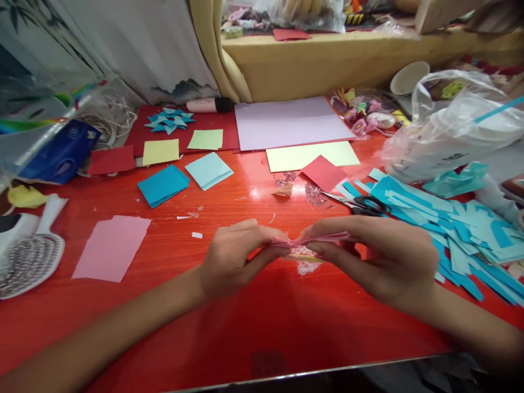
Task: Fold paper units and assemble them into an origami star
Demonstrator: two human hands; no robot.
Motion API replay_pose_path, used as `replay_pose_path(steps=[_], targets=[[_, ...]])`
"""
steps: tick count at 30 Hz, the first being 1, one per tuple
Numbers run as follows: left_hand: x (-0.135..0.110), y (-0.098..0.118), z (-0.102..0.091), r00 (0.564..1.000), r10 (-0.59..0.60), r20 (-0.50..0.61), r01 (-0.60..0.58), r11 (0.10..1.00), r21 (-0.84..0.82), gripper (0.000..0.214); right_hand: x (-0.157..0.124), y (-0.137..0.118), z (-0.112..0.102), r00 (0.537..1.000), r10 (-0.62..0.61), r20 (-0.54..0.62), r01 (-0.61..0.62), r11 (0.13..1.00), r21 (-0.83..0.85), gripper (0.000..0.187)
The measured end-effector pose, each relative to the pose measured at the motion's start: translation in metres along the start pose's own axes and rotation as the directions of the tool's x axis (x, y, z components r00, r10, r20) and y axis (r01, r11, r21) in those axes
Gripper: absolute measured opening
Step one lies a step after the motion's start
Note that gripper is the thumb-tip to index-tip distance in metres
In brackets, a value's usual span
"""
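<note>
Between both hands, above the red table (229, 338), is a folded piece of pink paper (327, 238), seen nearly edge-on. My left hand (235, 254) pinches its left end between thumb and fingers. Thumb and fingers of my right hand (380, 256) close on its right part. The exact folds are partly hidden by the fingers. Beyond the hands lie a small tan folded paper piece (283, 190), a red paper square (324, 173) and scissors with black handles (368, 206). A stack of pink sheets (112, 247) rests to the left.
Blue paper strips (458, 224) pile up at right beside a plastic bag (450, 131). Blue squares (164, 185) and light blue squares (209, 170) lie behind my left hand. A hairbrush (30, 262) is at far left, a blue paper star (168, 120) and lilac sheet (290, 123) at back.
</note>
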State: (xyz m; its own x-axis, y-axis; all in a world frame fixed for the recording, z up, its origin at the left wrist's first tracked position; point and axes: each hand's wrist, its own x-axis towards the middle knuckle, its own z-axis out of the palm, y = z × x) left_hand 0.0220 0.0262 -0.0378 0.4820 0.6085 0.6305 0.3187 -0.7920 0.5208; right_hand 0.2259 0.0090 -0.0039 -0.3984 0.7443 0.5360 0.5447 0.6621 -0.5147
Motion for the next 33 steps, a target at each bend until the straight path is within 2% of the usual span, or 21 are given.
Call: replay_pose_path(steps=[2, 4, 7, 10, 15, 17, 19, 21, 23, 28, 33], targets=[[0.007, 0.010, -0.004, 0.993, -0.104, 0.049, 0.104, 0.994, -0.012, 0.006, 0.000, 0.001, -0.003, 0.988, 0.153, 0.016, -0.154, 0.980, 0.129, 0.005], [0.013, 0.014, -0.008, 0.966, -0.223, 0.126, 0.229, 0.973, -0.035, 0.011, 0.003, 0.004, -0.004, 0.964, 0.257, 0.064, -0.265, 0.935, 0.236, 0.008], [0.016, 0.005, -0.008, 0.874, -0.405, 0.267, 0.446, 0.888, -0.114, 0.019, 0.009, 0.014, 0.002, 0.916, 0.366, 0.163, -0.399, 0.871, 0.286, 0.017], [0.011, -0.012, -0.001, 0.787, -0.493, 0.370, 0.580, 0.797, -0.173, 0.023, 0.012, 0.027, 0.016, 0.838, 0.473, 0.273, -0.541, 0.786, 0.298, 0.026], [0.004, -0.025, 0.005, 0.746, -0.510, 0.429, 0.625, 0.757, -0.188, 0.026, 0.008, 0.039, 0.032, 0.734, 0.510, 0.449, -0.678, 0.593, 0.434, 0.027], [0.005, -0.023, 0.003, 0.706, -0.539, 0.460, 0.658, 0.739, -0.144, 0.028, 0.008, 0.039, 0.032, 0.706, 0.528, 0.472, -0.708, 0.548, 0.446, 0.025], [0.007, -0.020, 0.002, 0.660, -0.574, 0.485, 0.695, 0.712, -0.104, 0.029, 0.009, 0.039, 0.030, 0.685, 0.538, 0.491, -0.727, 0.539, 0.425, 0.023], [0.009, -0.019, 0.001, 0.639, -0.592, 0.492, 0.715, 0.692, -0.096, 0.031, 0.010, 0.039, 0.027, 0.674, 0.535, 0.509, -0.734, 0.565, 0.377, 0.022], [0.008, -0.019, 0.001, 0.635, -0.592, 0.496, 0.725, 0.679, -0.117, 0.031, 0.011, 0.042, 0.024, 0.669, 0.517, 0.534, -0.731, 0.585, 0.351, 0.022], [0.006, -0.020, 0.003, 0.614, -0.614, 0.496, 0.748, 0.653, -0.118, 0.031, 0.011, 0.046, 0.023, 0.659, 0.481, 0.578, -0.735, 0.573, 0.362, 0.021], [0.007, -0.020, 0.002, 0.626, -0.608, 0.488, 0.725, 0.685, -0.076, 0.032, 0.009, 0.042, 0.027, 0.655, 0.510, 0.557, -0.749, 0.532, 0.394, 0.022]])
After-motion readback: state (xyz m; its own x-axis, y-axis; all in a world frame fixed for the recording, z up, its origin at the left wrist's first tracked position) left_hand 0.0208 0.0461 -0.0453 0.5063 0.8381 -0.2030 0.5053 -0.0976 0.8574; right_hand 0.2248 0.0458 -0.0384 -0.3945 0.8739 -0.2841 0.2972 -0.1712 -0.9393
